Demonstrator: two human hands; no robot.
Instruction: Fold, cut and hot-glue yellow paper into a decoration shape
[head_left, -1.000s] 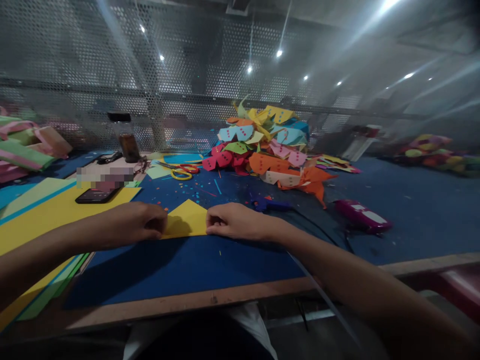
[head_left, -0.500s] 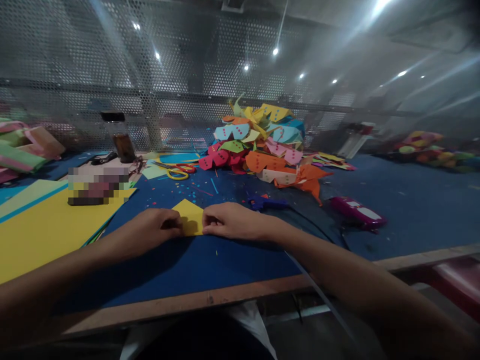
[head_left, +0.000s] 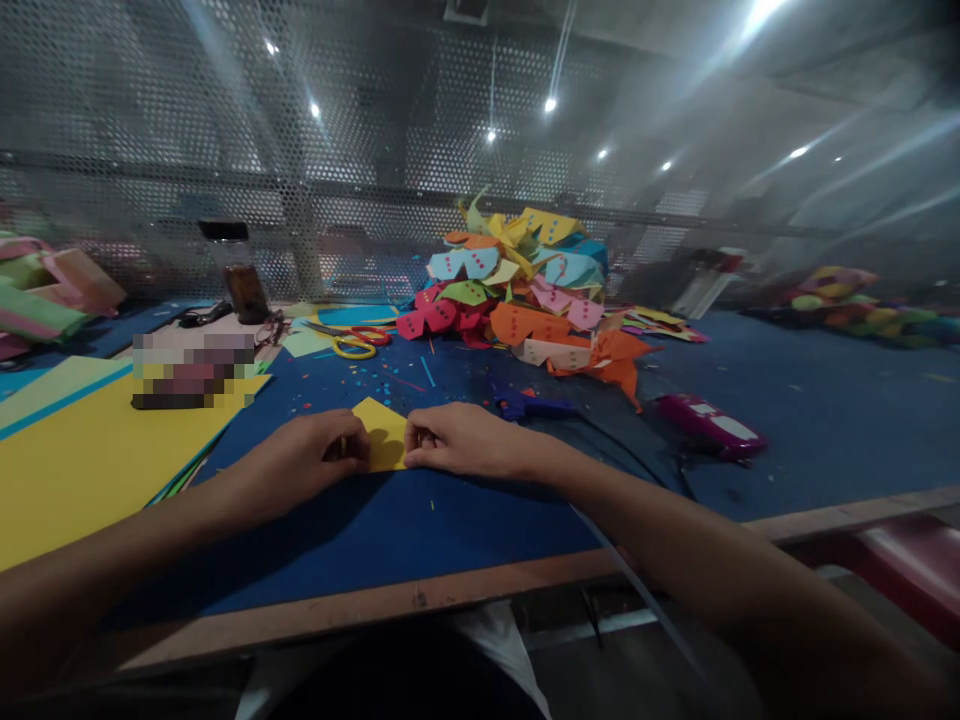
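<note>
A small yellow piece of paper (head_left: 386, 440) lies on the blue table top, its pointed corner facing away from me and a straight edge nearest me. My left hand (head_left: 334, 445) is closed on its left side, fingers curled and pressed at the edge. On the opposite side my right hand (head_left: 450, 438) pinches the paper's right edge between thumb and fingers. Both hands rest low at the table. Just beyond the right hand sits a blue glue gun (head_left: 529, 405) with a dark cord.
Yellow-handled scissors (head_left: 354, 347) and red-handled ones lie behind paper scraps. A heap of folded coloured paper shapes (head_left: 525, 290) stands at the back. Large yellow sheets (head_left: 90, 470) are at left, near a dark-lidded bottle (head_left: 244, 280). A purple device (head_left: 712, 425) lies at right.
My left hand has shifted very slightly right along the yellow paper. The right hand keeps its pinch, and the paper stays in place.
</note>
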